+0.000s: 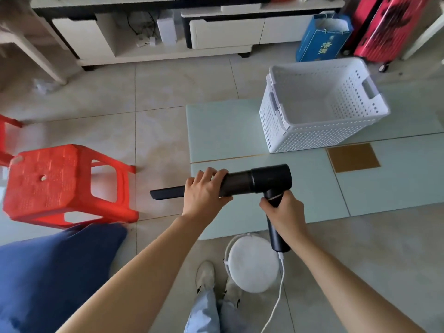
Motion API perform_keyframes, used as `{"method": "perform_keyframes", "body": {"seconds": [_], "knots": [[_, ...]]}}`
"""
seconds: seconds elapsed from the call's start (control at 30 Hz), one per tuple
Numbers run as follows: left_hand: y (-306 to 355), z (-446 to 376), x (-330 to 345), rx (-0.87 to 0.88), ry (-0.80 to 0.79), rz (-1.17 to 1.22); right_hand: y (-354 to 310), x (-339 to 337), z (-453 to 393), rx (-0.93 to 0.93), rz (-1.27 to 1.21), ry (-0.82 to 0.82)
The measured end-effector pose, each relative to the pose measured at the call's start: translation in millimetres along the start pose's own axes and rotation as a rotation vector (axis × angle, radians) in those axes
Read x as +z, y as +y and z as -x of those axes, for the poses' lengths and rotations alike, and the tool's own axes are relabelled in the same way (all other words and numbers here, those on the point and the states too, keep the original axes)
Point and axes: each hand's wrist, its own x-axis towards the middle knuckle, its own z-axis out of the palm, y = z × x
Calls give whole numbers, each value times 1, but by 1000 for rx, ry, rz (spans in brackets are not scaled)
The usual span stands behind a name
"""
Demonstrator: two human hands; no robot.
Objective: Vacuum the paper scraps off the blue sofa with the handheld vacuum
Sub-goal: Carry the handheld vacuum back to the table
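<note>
The tiled floor (168, 92) fills most of the view, with pale green mats (228, 131) laid over its right half; along the far wall runs a low white TV cabinet (225, 32) with drawers; at the lower left a corner of the blue sofa (55, 272) juts in, its visible cushion showing no scraps that can be made out; on the mats stands a white perforated basket (322, 131); left of centre sits a red plastic stool (60, 183), close to the sofa's edge; at the top right lean a red suitcase (384, 27) and a blue paper bag (322, 42) printed with pale characters too blurred to read; near the person's feet lies a round white disc-shaped object (252, 265); a tan square (353, 157) lies on the mat; the black handheld vacuum (269, 179) is held in the air above the mats, well apart from the sofa, its narrow nozzle pointing left; no brand shows on it; the left hand (204, 191) has its fingers curled over the barrel just behind the nozzle; the right hand (283, 212) has its fingers wrapped tight round the grip; a white cable (278, 292) trails down from the grip's base.
</note>
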Motion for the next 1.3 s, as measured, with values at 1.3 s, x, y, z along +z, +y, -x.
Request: {"method": "perform_keyframes", "body": {"seconds": [1.3], "knots": [[-41,-108,223,28,-361,-289,162,126,-169,178,230,-154]]}}
